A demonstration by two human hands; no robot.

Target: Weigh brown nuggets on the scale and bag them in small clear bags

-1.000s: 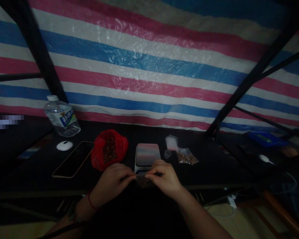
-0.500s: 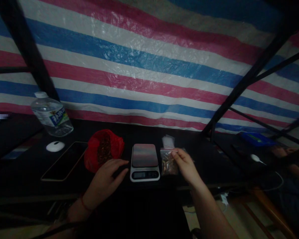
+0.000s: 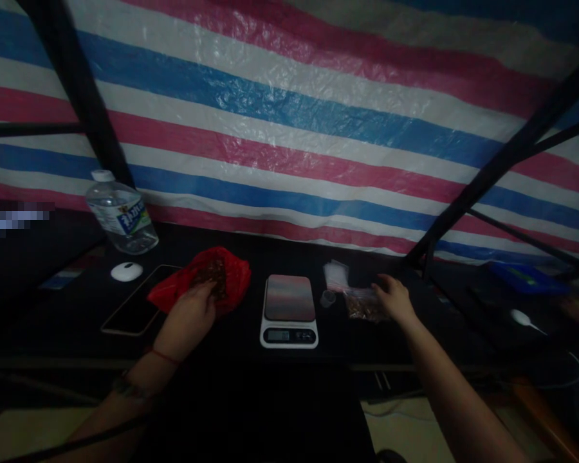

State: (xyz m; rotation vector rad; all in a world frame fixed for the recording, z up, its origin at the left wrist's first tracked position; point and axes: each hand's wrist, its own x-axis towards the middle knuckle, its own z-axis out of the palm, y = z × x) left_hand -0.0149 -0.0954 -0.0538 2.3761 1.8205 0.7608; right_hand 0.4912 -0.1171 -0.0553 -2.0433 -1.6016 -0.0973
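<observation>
Red bag (image 3: 207,283) hides left hand's (image 3: 190,315) fingers; contents too dim.

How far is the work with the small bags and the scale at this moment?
Done: filled small bags lie right of the scale, and the right hand rests on them. In hand: the left hand reaches into the red bag of brown pieces. Left: the scale's plate is bare, empty clear bags wait behind, and the red bag still holds much.
</observation>
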